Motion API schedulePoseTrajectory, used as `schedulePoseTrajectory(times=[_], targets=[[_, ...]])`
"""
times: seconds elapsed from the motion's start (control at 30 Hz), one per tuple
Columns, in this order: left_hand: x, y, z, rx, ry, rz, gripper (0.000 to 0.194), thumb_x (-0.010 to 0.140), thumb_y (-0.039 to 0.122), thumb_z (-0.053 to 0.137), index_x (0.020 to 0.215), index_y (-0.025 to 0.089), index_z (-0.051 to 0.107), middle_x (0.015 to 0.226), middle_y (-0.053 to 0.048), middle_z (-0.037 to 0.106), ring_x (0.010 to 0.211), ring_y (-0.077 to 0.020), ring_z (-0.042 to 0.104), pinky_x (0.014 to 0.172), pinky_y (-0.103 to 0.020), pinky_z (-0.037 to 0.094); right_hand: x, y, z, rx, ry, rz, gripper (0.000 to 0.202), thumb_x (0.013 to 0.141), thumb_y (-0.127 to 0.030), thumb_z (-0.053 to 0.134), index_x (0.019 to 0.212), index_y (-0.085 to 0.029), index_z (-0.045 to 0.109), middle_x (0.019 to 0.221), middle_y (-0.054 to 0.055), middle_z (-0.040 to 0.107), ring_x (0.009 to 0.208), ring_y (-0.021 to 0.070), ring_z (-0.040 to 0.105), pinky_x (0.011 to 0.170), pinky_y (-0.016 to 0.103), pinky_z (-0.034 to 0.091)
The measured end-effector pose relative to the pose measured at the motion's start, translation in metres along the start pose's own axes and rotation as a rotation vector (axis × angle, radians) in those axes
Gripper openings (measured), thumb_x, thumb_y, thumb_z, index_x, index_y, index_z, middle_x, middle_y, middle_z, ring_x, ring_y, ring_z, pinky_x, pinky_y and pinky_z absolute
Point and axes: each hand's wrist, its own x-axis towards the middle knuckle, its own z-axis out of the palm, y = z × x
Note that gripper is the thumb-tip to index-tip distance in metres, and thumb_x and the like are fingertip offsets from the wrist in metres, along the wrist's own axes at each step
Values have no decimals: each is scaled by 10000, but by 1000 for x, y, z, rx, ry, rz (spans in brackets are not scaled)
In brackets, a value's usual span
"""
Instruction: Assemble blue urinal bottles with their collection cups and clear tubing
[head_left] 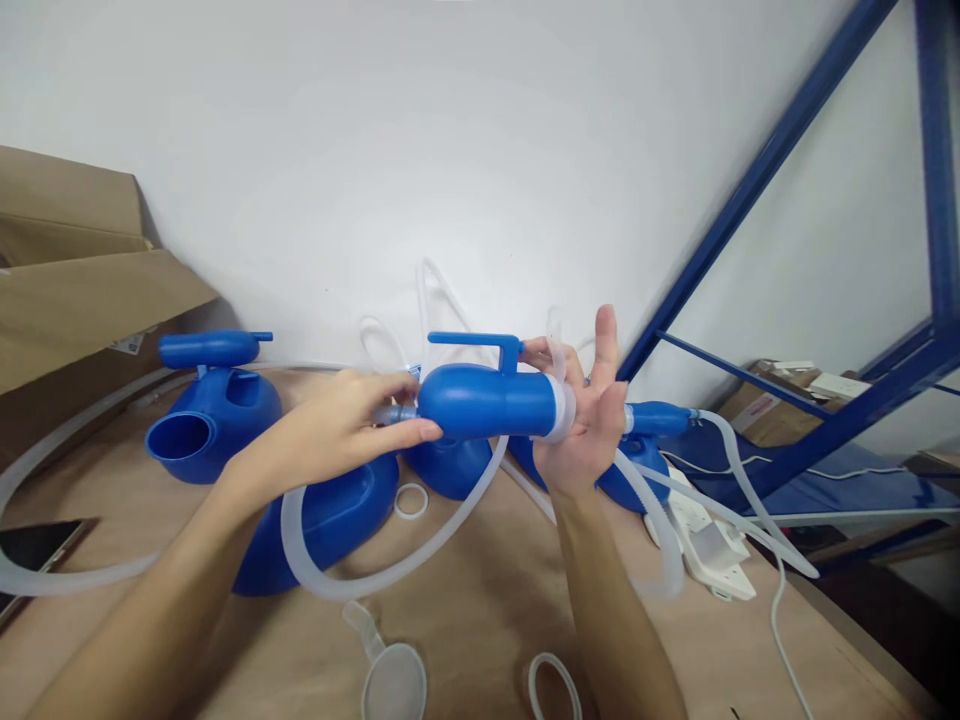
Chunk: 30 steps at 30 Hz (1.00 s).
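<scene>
A blue plastic urinal head (480, 400) with a bar handle on top is held level in mid-air between my two hands. My left hand (360, 415) grips its narrow left end, thumb in front, at the clear hose fitting (395, 413). At the wide right end sits a translucent white cap (561, 408) with an upright strap. My right hand (585, 430) presses its palm against this cap, with thumb and fingers spread out. A translucent hose (390, 578) loops below. Under my left forearm lies a blue urinal bottle (330, 520).
Another blue urinal (214, 410) stands at left, beside a cardboard box (82, 270). A phone (37, 550), white ring (411, 501), loose cap (395, 685) and larger ring (553, 685) lie on the table. At right are a power strip (709, 545) and blue metal rack (750, 205).
</scene>
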Motion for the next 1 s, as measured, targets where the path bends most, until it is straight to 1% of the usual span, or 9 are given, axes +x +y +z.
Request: schedulePoseTrajectory(times=[0.07, 0.13, 0.17, 0.27, 0.4, 0.5, 0.63, 0.77, 1.0], targets=[[-2, 2, 3, -76, -34, -68, 750, 936, 723, 623, 1522, 263, 537, 1212, -91, 757, 1034, -303, 719, 871, -379, 551, -2, 3, -1, 13, -60, -24, 687, 991, -759, 374, 1578, -411, 452, 1204, 62, 707, 1089, 282, 710, 1025, 510, 579], [-5, 6, 6, -119, -80, -104, 852, 967, 715, 577, 1672, 310, 324, 1421, -103, 681, 1224, -334, 678, 1012, -439, 539, -5, 4, -2, -13, -90, -39, 760, 966, -824, 369, 1591, -398, 452, 1303, 79, 697, 1147, 298, 708, 1031, 506, 583], [-5, 9, 8, -123, -98, -112, 831, 990, 704, 540, 1685, 317, 300, 1484, -101, 644, 1284, -341, 652, 1059, -458, 523, -6, 5, -3, -36, -105, -49, 808, 950, -857, 355, 1608, -394, 427, 1347, 86, 687, 1186, 308, 702, 1037, 507, 582], [-3, 18, 12, -105, -86, -109, 853, 939, 740, 592, 1641, 296, 398, 1504, -103, 633, 1307, -372, 641, 1051, -472, 541, -9, 3, -1, -116, -203, -74, 898, 911, -921, 304, 1657, -421, 313, 1466, 85, 644, 1301, 333, 667, 1077, 529, 565], [3, 19, 19, -3, 48, -26, 928, 785, 751, 782, 1532, 254, 540, 1385, -119, 702, 1202, -384, 688, 975, -464, 579, -12, -3, 3, -209, -257, -102, 897, 913, -922, 252, 1676, -451, 235, 1605, 63, 550, 1446, 348, 571, 1187, 601, 468], [3, 12, 24, 83, 107, 81, 820, 842, 661, 787, 1511, 244, 563, 1344, -124, 713, 1154, -359, 709, 956, -449, 588, -13, -5, 5, -228, -262, -131, 857, 929, -905, 259, 1670, -475, 245, 1653, 37, 505, 1517, 350, 498, 1212, 615, 438], [-3, 10, 27, 218, 184, 194, 702, 889, 568, 784, 1481, 245, 588, 1364, -143, 696, 1107, -364, 727, 915, -457, 601, -16, -6, 6, -176, -308, -130, 778, 960, -871, 276, 1655, -522, 258, 1646, -2, 518, 1498, 340, 526, 1198, 613, 464], [-9, 17, 27, 337, 225, 270, 682, 914, 545, 768, 1500, 262, 564, 1356, -149, 702, 1076, -382, 739, 862, -467, 615, -18, -10, 4, -203, -326, -98, 862, 929, -910, 229, 1683, -496, 173, 1661, 15, 499, 1508, 359, 512, 1195, 634, 464], [-6, 16, 25, 438, 237, 296, 688, 905, 529, 788, 1491, 245, 567, 1328, -150, 717, 1027, -377, 759, 801, -449, 630, -17, -5, 1, -5, -340, 1, 741, 959, -824, 443, 1623, -505, 366, 1628, -4, 538, 1500, 377, 516, 1209, 681, 429]])
